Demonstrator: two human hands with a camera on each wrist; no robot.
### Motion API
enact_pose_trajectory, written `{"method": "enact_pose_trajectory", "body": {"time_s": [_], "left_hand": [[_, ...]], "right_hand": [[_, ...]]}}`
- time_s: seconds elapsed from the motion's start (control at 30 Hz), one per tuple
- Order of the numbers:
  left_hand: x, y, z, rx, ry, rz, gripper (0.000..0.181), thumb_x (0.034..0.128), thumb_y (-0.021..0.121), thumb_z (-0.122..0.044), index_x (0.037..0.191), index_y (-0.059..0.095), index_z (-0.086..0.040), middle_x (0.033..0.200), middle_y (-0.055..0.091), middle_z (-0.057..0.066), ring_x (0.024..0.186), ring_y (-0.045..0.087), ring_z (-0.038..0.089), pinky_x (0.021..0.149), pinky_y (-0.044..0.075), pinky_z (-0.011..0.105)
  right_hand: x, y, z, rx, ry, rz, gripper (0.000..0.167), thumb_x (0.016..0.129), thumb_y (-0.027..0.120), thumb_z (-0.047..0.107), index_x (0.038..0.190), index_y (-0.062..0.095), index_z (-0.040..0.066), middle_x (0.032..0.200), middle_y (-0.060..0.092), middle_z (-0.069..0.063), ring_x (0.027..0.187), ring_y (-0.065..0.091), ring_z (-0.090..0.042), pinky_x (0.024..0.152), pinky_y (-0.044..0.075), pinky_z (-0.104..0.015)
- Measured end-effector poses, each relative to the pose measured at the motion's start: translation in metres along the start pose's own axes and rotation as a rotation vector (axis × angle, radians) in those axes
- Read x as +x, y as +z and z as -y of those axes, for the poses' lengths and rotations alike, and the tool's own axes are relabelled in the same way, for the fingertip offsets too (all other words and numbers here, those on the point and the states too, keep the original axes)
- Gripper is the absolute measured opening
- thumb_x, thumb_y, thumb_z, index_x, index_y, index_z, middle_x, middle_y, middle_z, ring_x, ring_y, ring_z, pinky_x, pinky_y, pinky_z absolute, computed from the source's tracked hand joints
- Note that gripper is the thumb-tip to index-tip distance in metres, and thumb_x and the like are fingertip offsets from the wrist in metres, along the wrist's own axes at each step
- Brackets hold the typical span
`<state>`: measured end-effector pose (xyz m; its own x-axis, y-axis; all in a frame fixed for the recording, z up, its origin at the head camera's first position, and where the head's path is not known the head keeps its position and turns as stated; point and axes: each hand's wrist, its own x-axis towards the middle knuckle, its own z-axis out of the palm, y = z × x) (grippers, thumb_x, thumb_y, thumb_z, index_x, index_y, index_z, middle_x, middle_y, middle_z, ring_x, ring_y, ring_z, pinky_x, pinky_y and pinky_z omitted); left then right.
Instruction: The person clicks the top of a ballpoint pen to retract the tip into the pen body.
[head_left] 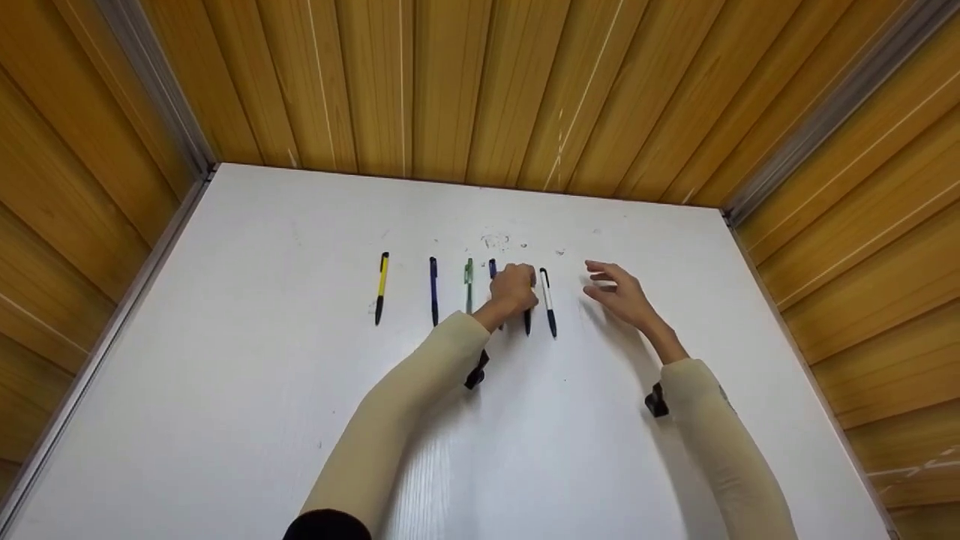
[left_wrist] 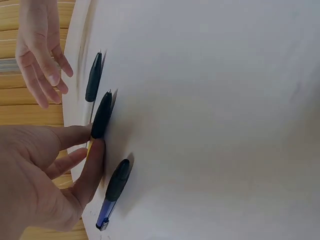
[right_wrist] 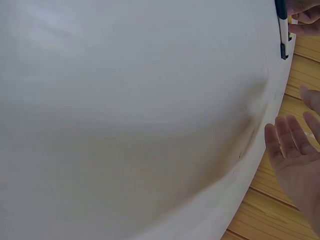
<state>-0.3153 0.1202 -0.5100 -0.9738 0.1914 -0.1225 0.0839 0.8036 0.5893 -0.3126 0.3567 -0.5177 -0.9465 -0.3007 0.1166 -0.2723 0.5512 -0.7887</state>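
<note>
My left hand (head_left: 514, 289) pinches a yellow pen with a black grip (left_wrist: 102, 116) between thumb and finger, low over the white table. In the head view the hand hides most of that pen. Just right of it lies a white pen with a black grip (head_left: 548, 298). To its left is a blue pen (left_wrist: 114, 190), partly covered by the hand in the head view. My right hand (head_left: 624, 297) hovers over the table to the right of the white pen, its fingers spread and holding nothing.
Farther left lie a green pen (head_left: 469, 279), a dark blue pen (head_left: 433, 289) and another yellow pen (head_left: 382, 285), roughly in a row. The white table (head_left: 225, 390) is bounded by wood-plank walls (head_left: 450, 90) at the back and sides. Dark smudges mark its far part.
</note>
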Motion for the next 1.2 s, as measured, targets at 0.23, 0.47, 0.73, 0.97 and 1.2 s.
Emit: {"method": "enact_pose_trajectory", "body": {"time_s": [0.23, 0.47, 0.73, 0.97, 1.2], "left_hand": [[-0.001, -0.007, 0.002, -0.118, -0.011, 0.004, 0.023, 0.0914, 0.066, -0.002, 0.113, 0.073, -0.002, 0.113, 0.075, 0.012, 0.093, 0.069, 0.024, 0.083, 0.062, 0.037], [-0.008, -0.022, 0.013, -0.278, 0.053, 0.019, 0.032, 0.0901, 0.062, 0.002, 0.121, 0.072, 0.003, 0.118, 0.073, 0.018, 0.084, 0.062, 0.019, 0.068, 0.054, 0.025], [-0.018, -0.049, 0.035, -0.474, 0.128, 0.023, 0.033, 0.0933, 0.062, 0.000, 0.125, 0.070, -0.001, 0.112, 0.073, 0.020, 0.079, 0.062, 0.013, 0.060, 0.047, 0.016], [-0.046, -0.080, 0.068, -0.790, 0.094, 0.182, 0.037, 0.0962, 0.062, 0.001, 0.132, 0.065, -0.008, 0.120, 0.061, 0.014, 0.094, 0.066, 0.017, 0.084, 0.063, 0.030], [-0.072, -0.096, 0.091, -0.899, 0.104, 0.225, 0.038, 0.0986, 0.063, -0.004, 0.136, 0.063, -0.011, 0.133, 0.058, 0.015, 0.104, 0.070, 0.023, 0.091, 0.063, 0.040]], "right_hand": [[0.000, 0.003, 0.002, -0.015, -0.017, -0.006, 0.050, 0.097, 0.065, 0.000, 0.143, 0.048, -0.012, 0.141, 0.052, -0.035, 0.129, 0.054, -0.052, 0.108, 0.048, -0.062], [-0.005, 0.002, 0.033, 0.014, -0.007, 0.039, 0.050, 0.097, 0.062, -0.006, 0.142, 0.044, -0.018, 0.142, 0.047, -0.042, 0.131, 0.047, -0.059, 0.110, 0.043, -0.068], [0.000, 0.008, 0.069, 0.006, -0.061, 0.082, 0.050, 0.097, 0.063, -0.004, 0.142, 0.046, -0.017, 0.139, 0.051, -0.041, 0.130, 0.049, -0.058, 0.108, 0.044, -0.069], [0.008, 0.030, 0.093, 0.021, -0.130, 0.128, 0.051, 0.097, 0.065, -0.002, 0.144, 0.047, -0.013, 0.139, 0.053, -0.037, 0.130, 0.051, -0.055, 0.108, 0.045, -0.068], [0.017, 0.050, 0.091, 0.031, -0.163, 0.183, 0.060, 0.095, 0.071, 0.005, 0.149, 0.046, -0.004, 0.142, 0.055, -0.030, 0.130, 0.055, -0.047, 0.109, 0.048, -0.061]]}}
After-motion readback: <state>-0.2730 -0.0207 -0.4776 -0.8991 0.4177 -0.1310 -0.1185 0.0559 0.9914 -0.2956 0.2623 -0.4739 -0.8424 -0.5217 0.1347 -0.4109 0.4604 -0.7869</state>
